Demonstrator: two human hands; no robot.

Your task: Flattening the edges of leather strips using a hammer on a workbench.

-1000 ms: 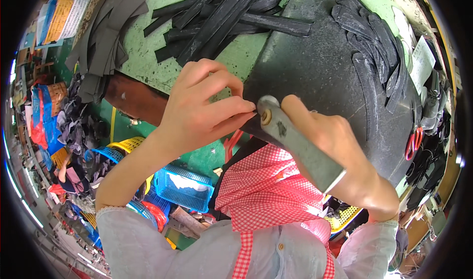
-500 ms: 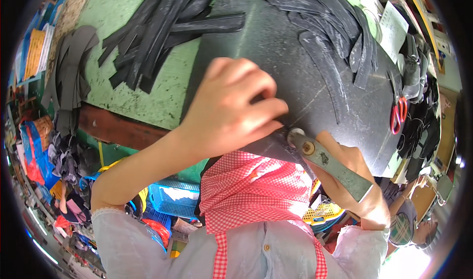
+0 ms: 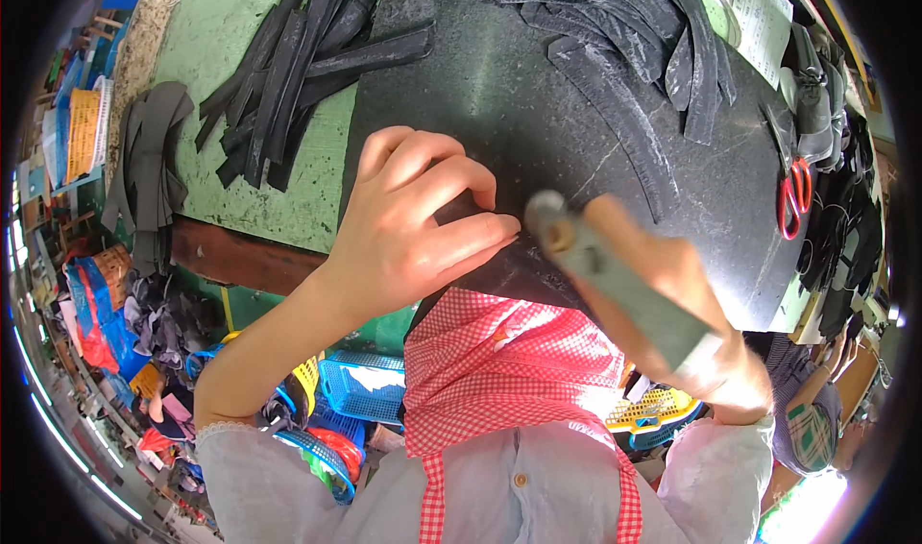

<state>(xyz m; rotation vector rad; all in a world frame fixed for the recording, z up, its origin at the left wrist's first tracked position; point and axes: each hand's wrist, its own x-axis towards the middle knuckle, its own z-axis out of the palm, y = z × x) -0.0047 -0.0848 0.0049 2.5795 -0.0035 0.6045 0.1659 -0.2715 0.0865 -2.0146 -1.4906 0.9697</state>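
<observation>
My left hand (image 3: 413, 222) is bent over the near part of a black mat (image 3: 471, 93), with fingers curled and fingertips drawn together. Whatever they grip is dark and hidden beneath them. My right hand (image 3: 663, 275) is closed around a hammer (image 3: 624, 290) and smeared by motion. The hammer's round face points at the left fingertips, a short gap away, and its flat wedge end points back toward my right wrist. Black strips (image 3: 624, 45) lie piled on the far right of the mat. Another pile of black strips (image 3: 288, 83) is at the left.
Grey strips (image 3: 149, 160) hang over the green table's (image 3: 206, 73) left edge. Red-handled scissors (image 3: 793, 189) lie at the right, near dark pieces (image 3: 816, 112) and a paper sheet (image 3: 764, 25). Blue baskets (image 3: 360, 386) and a yellow basket (image 3: 653, 410) stand below. Another person (image 3: 812, 419) is at the right.
The hammer and my right hand have moved left and away from me, nearer the left fingertips. My left hand has shifted slightly left, still curled. The whole view has shifted a little.
</observation>
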